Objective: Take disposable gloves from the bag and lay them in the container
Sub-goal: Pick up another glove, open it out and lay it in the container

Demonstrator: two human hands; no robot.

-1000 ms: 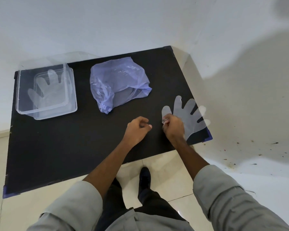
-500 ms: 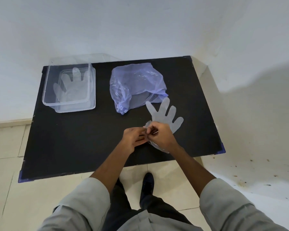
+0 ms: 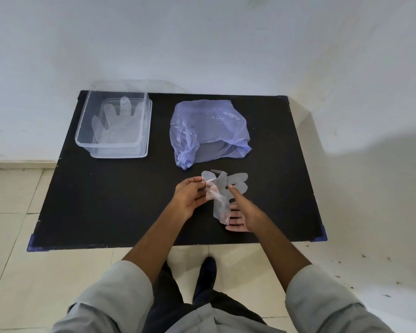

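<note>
A thin clear disposable glove (image 3: 226, 188) hangs crumpled between my hands above the black table (image 3: 106, 200). My left hand (image 3: 190, 198) pinches its left edge near the thumb part. My right hand (image 3: 243, 210) has its fingers spread, with the glove's cuff draped over them and the index finger touching the glove's middle. The blue plastic bag (image 3: 209, 131) lies just beyond, its mouth facing me. At the table's far left stands the clear plastic container (image 3: 89, 140) with a flat glove (image 3: 120, 121) inside it.
A white wall runs behind and to the right of the table. Cream floor tiles surround the table's front and left. My dark shoe (image 3: 205, 272) stands close to the table's front edge.
The glove was lifted from the table's right edge and brought to the middle. My left hand took hold of it, and my right hand's fingers spread out under the cuff.
</note>
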